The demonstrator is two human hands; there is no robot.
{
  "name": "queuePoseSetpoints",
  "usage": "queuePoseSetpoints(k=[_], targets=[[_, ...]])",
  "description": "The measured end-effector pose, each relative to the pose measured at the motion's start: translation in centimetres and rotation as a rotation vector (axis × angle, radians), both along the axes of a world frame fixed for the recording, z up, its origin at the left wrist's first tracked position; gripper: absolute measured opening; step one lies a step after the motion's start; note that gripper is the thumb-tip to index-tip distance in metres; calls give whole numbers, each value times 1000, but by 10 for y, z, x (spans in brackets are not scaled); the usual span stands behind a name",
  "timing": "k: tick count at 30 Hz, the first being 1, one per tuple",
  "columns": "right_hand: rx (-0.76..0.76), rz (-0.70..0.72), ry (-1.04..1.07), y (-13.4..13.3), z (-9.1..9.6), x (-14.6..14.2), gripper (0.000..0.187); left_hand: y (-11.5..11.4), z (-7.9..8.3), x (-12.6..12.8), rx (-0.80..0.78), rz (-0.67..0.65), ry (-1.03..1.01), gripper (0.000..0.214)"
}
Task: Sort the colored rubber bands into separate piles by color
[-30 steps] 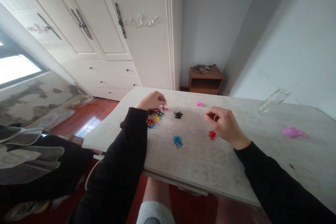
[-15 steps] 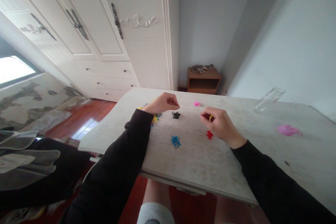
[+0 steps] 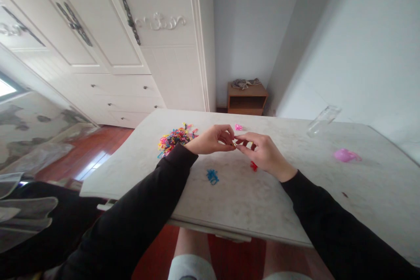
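– Blue pile (image 3: 212,176), red pile (image 3: 253,166), pink pile (image 3: 239,127): one colour each, lying apart on the table (image 3: 236,208). Red one partly behind the right hand (image 3: 262,152).

– Hands?

– Left hand (image 3: 214,140) pinches a small bit (image 3: 234,144), fingertips meeting the right's above the table. Right hand curled, yellow bits (image 3: 249,145) between its fingers.

– Left over?

– Mixed heap (image 3: 173,140), beside the left wrist, far bigger than any pile. My judgement: a small share separated, most of it not yet.
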State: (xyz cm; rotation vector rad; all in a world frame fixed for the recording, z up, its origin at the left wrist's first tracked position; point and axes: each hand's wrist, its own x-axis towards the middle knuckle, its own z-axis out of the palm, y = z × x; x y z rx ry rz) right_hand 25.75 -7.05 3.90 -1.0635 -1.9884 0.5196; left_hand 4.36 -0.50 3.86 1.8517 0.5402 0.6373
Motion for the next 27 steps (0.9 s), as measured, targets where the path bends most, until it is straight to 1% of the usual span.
queuePoseSetpoints(k=[7,17,22,25,27], targets=[[-15,-29,-18,-2,1,-3,13,0,0,0,34,-4,-10,34],[-5,-144,18,-2,2,-1,12,6,-1,-4,130,66,59,20],[-10,-167,27,-1,1,1,15,9,-4,-4,35,93,73,27],[-23,-165,37,0,0,1,15,7,-5,-1,25,115,52,30],[-37,-159,47,0,-1,1,14,5,-5,1,34,123,29,37]])
